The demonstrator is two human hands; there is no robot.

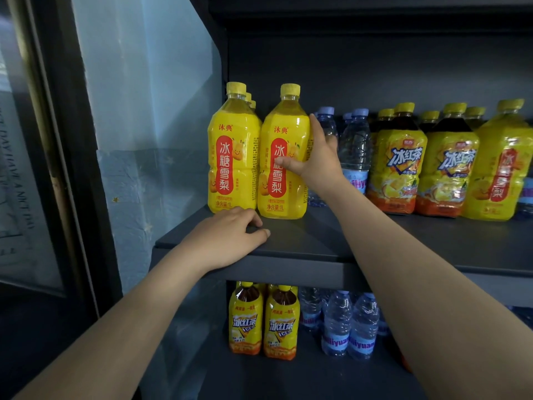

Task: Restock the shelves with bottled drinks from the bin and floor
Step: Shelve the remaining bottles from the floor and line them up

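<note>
Two tall yellow pear-drink bottles stand side by side at the left end of the dark upper shelf (360, 241). My right hand (315, 161) grips the right one (284, 157), thumb across its red label and fingers round its right side. The left yellow bottle (233, 157) has more of the same kind lined up behind it. My left hand (227, 238) rests on the shelf's front edge just below the two bottles, fingers loosely bent and holding nothing.
Clear water bottles (354, 148) and yellow iced-tea bottles (399, 166) fill the shelf to the right. The lower shelf holds smaller iced-tea bottles (264, 321) and water bottles (350, 324). A pale blue wall panel (150, 125) and a dark door frame (66, 140) close off the left.
</note>
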